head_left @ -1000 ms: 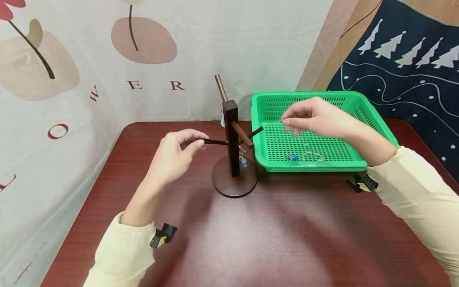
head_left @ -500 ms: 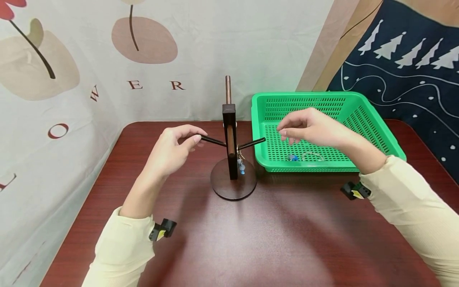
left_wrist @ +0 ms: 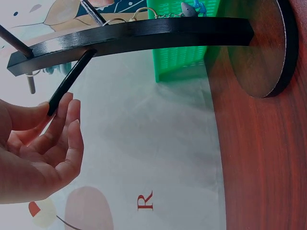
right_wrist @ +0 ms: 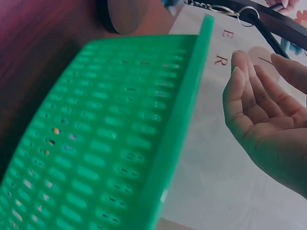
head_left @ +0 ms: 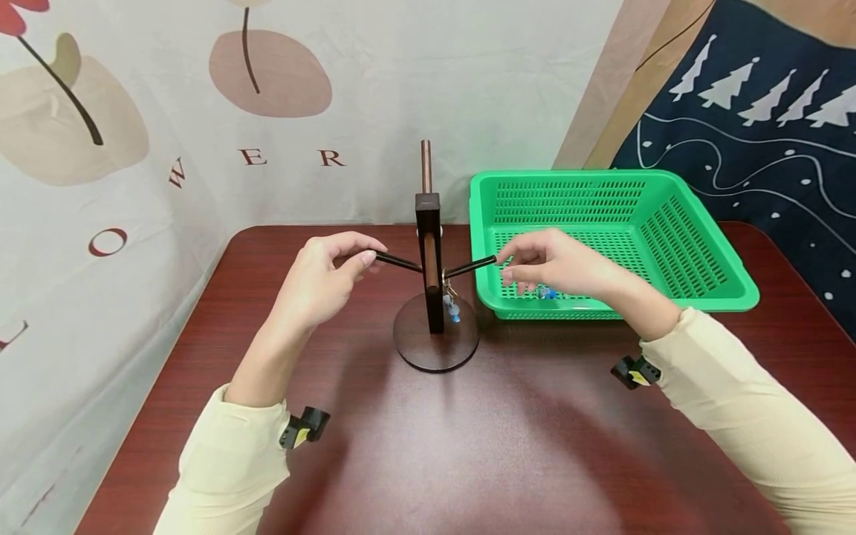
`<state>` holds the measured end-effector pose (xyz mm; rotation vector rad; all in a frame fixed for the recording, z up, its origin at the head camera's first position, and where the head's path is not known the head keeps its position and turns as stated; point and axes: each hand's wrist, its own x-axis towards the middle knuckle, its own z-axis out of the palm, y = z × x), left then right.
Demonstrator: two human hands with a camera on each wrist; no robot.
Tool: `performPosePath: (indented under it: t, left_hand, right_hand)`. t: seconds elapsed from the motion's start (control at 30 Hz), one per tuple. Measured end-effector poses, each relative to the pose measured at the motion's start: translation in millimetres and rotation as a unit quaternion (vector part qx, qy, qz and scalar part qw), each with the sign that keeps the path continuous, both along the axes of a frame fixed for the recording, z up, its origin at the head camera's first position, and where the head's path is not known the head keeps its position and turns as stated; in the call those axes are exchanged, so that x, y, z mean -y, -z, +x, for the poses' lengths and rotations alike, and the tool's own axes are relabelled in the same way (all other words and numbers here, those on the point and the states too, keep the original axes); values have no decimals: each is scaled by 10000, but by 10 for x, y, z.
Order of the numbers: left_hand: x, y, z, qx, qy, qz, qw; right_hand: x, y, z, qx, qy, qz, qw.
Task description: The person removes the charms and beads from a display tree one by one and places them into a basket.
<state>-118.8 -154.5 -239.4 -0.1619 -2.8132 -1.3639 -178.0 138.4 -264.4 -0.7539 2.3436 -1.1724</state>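
Note:
A dark wooden stand (head_left: 435,319) with several pegs rises from a round base (head_left: 414,349) on the table. My left hand (head_left: 324,282) pinches the end of its left peg (head_left: 399,261) between thumb and fingers, plain also in the left wrist view. Close to the tip of the right peg (head_left: 471,266) is my right hand (head_left: 565,267), fingers loosely bent and holding nothing; whether a fingertip touches the peg I cannot tell. From that peg hangs a keychain (head_left: 454,310) with a grey shark (left_wrist: 189,9) and a blue piece. Another ring with light-blue parts hangs at the rear peg, mostly hidden.
A green plastic basket (head_left: 725,279) stands right of the stand, under my right hand. Inside lies a small blue item (head_left: 547,293). A printed cloth (head_left: 374,89) hangs behind the reddish-brown table (head_left: 321,461).
The stand has turned, so its front peg now points toward me. My right hand has come left and down to the right peg's tip. My left hand keeps its pinch on the left peg.

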Motion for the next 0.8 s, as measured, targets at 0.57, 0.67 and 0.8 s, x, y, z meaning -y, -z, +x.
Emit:
performPosePath:
  t: [0.57, 0.67, 0.8]
  left_hand:
    - [6, 8, -12, -23, 46, 3, 10000]
    - [2, 5, -12, -34, 45, -8, 10000]
    - [-2, 2, -11, -32, 31, -3, 10000]
  right_hand:
    - [232, 167, 46, 397, -181, -425, 9981]
    - [271, 173, 58, 570, -138, -467, 9972]
    - [324, 201, 70, 668, -190, -640, 9955]
